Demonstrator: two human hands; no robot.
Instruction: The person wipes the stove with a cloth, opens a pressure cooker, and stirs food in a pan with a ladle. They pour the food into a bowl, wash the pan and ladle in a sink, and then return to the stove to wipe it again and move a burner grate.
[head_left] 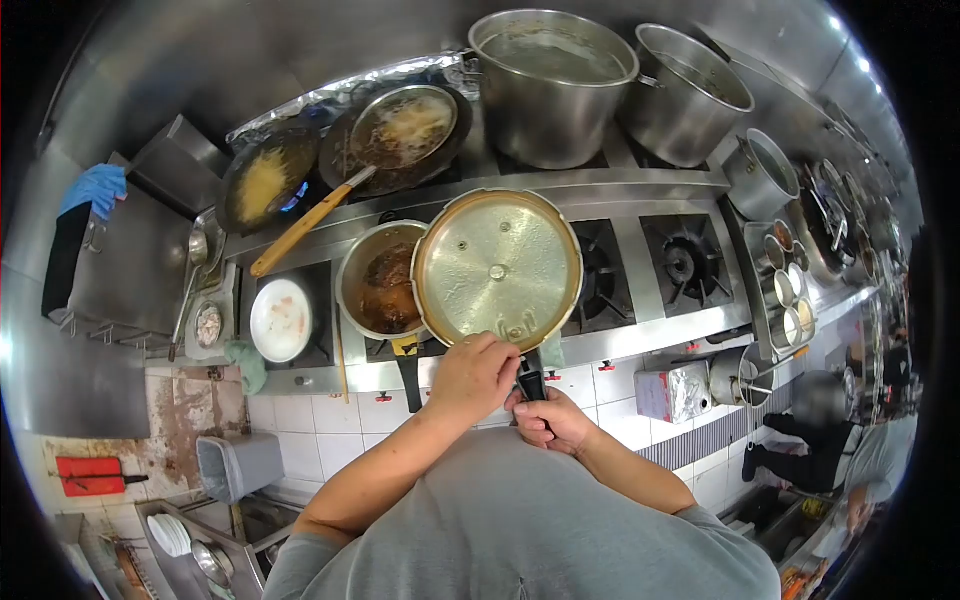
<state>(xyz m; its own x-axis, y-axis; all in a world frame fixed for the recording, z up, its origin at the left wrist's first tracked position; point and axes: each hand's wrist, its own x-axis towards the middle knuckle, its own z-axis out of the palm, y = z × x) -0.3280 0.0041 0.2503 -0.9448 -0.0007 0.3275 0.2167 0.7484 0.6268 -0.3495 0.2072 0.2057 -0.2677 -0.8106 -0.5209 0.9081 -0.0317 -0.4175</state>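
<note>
A round pressure cooker lid is tilted up, its wet metal underside and rubber ring facing me. My right hand is wrapped around the lid's black handle. At the lid's lower rim is my left hand, with fingers bent and closed against the edge beside the handle; its fingertips are partly hidden. Just left of the lid, the pressure cooker pot stands on the stove with dark brown food in it. The pot's black handle points toward me, under my left forearm's side.
Behind are two dark woks, one holding a wood-handled strainer, and large stockpots. A white bowl sits left; gas burners and seasoning containers lie right. Another person is at far right.
</note>
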